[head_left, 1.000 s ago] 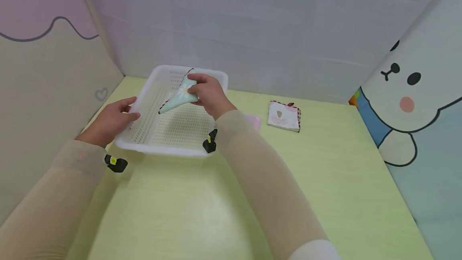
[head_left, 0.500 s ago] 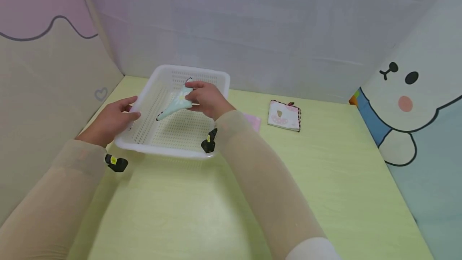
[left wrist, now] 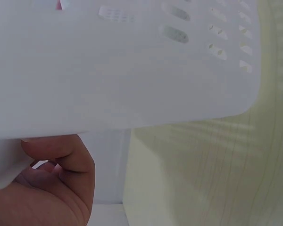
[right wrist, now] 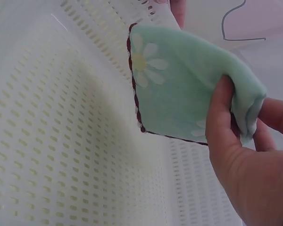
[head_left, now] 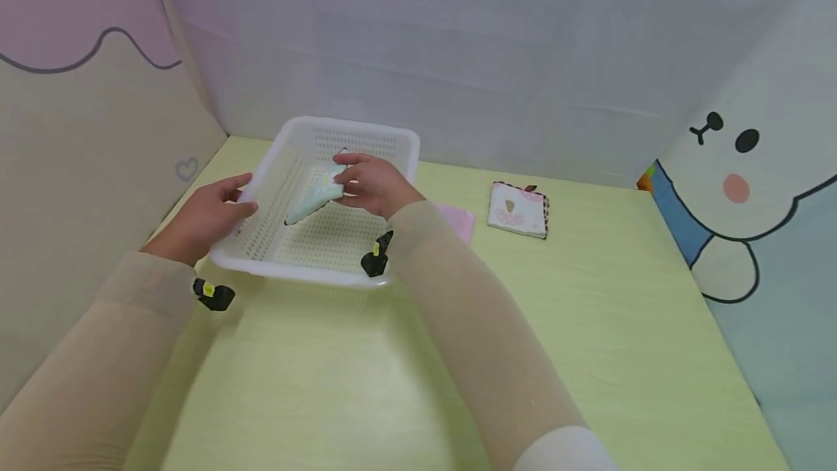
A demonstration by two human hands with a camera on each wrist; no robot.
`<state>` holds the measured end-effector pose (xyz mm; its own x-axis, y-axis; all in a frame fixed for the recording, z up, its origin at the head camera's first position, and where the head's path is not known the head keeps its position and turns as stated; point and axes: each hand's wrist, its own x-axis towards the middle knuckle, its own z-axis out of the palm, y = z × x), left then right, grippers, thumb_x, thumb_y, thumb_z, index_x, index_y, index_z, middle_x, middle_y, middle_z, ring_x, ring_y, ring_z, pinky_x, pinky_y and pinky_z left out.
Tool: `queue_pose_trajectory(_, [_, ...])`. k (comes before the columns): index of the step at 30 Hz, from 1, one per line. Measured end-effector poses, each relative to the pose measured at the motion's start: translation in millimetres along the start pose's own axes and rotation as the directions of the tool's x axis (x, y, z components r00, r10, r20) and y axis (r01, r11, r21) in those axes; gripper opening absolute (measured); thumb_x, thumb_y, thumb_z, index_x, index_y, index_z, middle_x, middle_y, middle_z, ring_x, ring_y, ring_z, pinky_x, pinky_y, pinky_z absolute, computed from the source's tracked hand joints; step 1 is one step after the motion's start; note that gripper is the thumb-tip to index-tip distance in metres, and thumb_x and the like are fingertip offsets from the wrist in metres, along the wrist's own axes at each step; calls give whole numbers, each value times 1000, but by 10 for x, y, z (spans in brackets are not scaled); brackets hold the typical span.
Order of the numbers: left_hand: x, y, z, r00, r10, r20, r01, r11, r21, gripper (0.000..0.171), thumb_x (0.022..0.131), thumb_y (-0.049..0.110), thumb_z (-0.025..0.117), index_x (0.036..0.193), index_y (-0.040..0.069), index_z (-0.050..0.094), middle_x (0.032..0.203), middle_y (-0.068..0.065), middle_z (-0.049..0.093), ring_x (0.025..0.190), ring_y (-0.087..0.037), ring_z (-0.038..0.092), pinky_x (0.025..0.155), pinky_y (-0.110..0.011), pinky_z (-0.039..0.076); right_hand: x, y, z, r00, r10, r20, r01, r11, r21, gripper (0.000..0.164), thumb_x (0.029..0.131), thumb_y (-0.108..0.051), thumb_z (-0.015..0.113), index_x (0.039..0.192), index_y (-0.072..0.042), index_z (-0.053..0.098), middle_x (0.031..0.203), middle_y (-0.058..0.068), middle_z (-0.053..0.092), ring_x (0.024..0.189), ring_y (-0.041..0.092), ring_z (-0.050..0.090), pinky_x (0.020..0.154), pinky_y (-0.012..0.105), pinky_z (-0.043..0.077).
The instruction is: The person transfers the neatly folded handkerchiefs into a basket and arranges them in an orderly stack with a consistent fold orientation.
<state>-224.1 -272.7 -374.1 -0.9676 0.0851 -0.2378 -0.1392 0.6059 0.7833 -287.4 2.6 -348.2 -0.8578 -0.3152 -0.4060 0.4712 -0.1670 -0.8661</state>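
Observation:
In the head view my right hand (head_left: 379, 184) holds a folded mint-green handkerchief (head_left: 312, 202) inside the white plastic basket (head_left: 301, 276). The right wrist view shows the handkerchief (right wrist: 172, 87) up close, with white daisies and a dark stitched edge; thumb and fingers of the right hand (right wrist: 247, 174) pinch one folded end. At the basket's left side my left hand (head_left: 205, 218) grips the rim. From the left wrist, the fingers of that left hand (left wrist: 56, 183) curl at the rim beside the basket wall (left wrist: 122, 94); part of the hand lies outside that view.
A folded white handkerchief (head_left: 518, 211) with a checked edge lies on the pale green table (head_left: 588, 311) to the right. Partly behind the right sleeve is a pink cloth (head_left: 460, 222). A plain wall (head_left: 458, 57) stands behind the basket, with printed panels on both sides.
My right hand has moved down into the basket with the mint-green handkerchief, which now sits lower. The left hand keeps its grip on the rim.

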Motion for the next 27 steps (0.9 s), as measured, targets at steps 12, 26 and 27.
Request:
queue_pose_trajectory(12, [-7,48,61,1000,0,2,0,1000,-20,73,110,24,56,172,16,18,142,-25,46,104,-32,68,74,-35,62,38,84,-55,1000,17,-16,-18,998,-56,43,101,12,58,140,-5,65,147,17,56,102,24,63,104,45,55])
queue_pose_trajectory(26, [43,-17,30,1000,-4,4,4,1000,-6,73,110,24,56,172,16,18,142,-25,46,103,-32,68,74,-35,61,-77,-36,5,998,62,3,-61,989,-138,45,99,15,58,141,1,61,152,24,53,101,25,65,107,47,54])
queue_pose_trajectory(27, [45,-21,28,1000,-3,3,3,1000,-4,73,110,24,56,172,16,18,142,-25,46,102,-30,68,74,-34,61,-90,-50,7,998,68,1,-67,987,-143,45,99,15,58,142,1,61,152,24,53,102,26,66,106,47,54])
